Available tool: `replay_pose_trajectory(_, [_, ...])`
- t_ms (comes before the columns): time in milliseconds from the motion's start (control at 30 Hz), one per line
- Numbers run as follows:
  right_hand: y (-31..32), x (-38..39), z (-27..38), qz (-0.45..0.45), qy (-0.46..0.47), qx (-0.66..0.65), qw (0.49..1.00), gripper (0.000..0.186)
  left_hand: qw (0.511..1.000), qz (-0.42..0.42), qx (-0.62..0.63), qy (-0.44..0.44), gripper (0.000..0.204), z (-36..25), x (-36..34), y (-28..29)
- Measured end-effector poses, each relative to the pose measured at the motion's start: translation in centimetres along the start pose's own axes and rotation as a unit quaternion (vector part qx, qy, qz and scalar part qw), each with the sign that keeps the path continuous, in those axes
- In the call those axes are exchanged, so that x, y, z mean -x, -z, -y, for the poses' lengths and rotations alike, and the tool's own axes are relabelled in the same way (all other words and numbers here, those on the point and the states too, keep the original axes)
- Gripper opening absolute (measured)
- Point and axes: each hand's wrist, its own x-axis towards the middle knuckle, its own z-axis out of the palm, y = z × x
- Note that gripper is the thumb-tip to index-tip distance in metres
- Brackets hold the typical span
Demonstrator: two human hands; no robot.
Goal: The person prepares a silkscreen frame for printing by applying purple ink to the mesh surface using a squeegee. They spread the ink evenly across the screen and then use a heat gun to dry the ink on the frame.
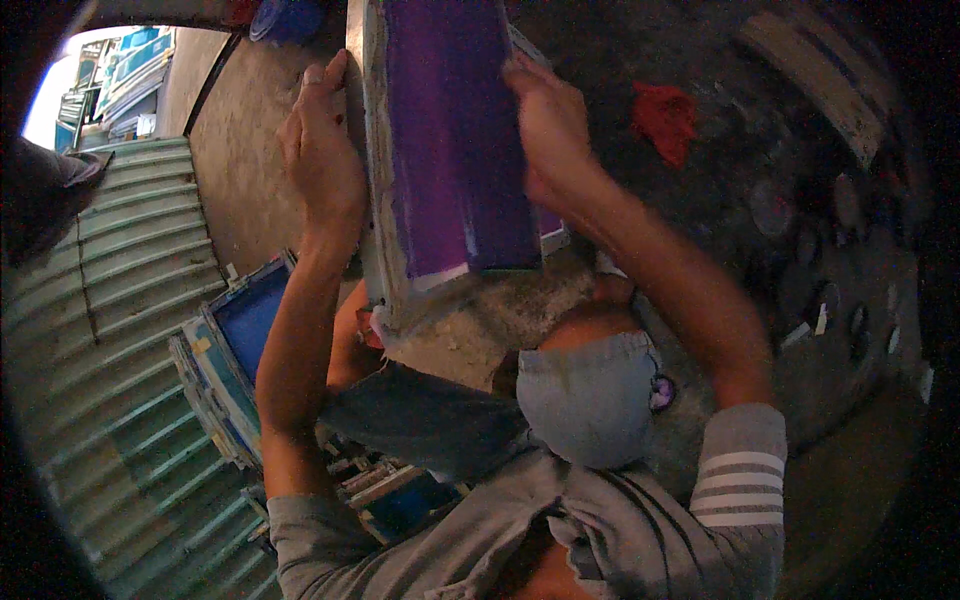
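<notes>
A long screen frame (377, 190) with a pale, worn edge and purple mesh stands tilted in front of me. My left hand (325, 150) lies along its left side, thumb and fingers against the edge. On the other side, my right hand (550, 125) is closed at the right edge of a darker blue-purple panel (490, 180) that overlaps the mesh. I cannot tell whether this panel is part of the frame or a separate piece. The right fingertips are partly hidden. Below the frame's lower end are my bent knees, in grey shorts (590, 400).
Several framed screens, one with blue mesh (255, 310), lean at my left beside corrugated metal sheeting (120, 300). A red cloth (663, 122) lies on the dark, stained floor at the right. A blue round object (285, 20) sits at the far left, and a board (820, 85) at the far right.
</notes>
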Motion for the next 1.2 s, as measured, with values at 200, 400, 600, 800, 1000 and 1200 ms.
replay_pose_trajectory(200, [-5.1,3.0,4.4,0.009,0.026,0.008,1.000,0.030,0.999,0.007,0.041,0.020,0.062,-1.6,0.0,-0.4])
replay_pose_trajectory(400, [-4.9,1.8,4.1,0.008,-0.002,-0.070,0.998,0.026,0.999,0.021,0.027,0.004,0.062,0.1,-0.7,0.2])
replay_pose_trajectory(600, [6.0,-3.5,4.4,0.026,-0.049,-0.139,0.989,0.034,0.999,0.014,0.025,0.028,0.061,3.6,-1.3,2.4])
replay_pose_trajectory(800, [18.1,-11.7,-5.3,-0.032,-0.001,-0.033,0.999,0.035,1.000,0.018,0.009,0.012,0.059,5.4,-1.5,3.9])
replay_pose_trajectory(1000, [21.3,-15.0,-14.0,-0.070,0.034,0.155,0.985,0.043,0.998,-0.009,0.054,0.041,0.059,6.6,-1.1,4.3])
replay_pose_trajectory(1200, [22.7,-15.8,-16.1,-0.072,0.088,0.165,0.980,0.047,0.998,-0.019,0.045,0.031,0.058,5.6,-1.0,3.9])
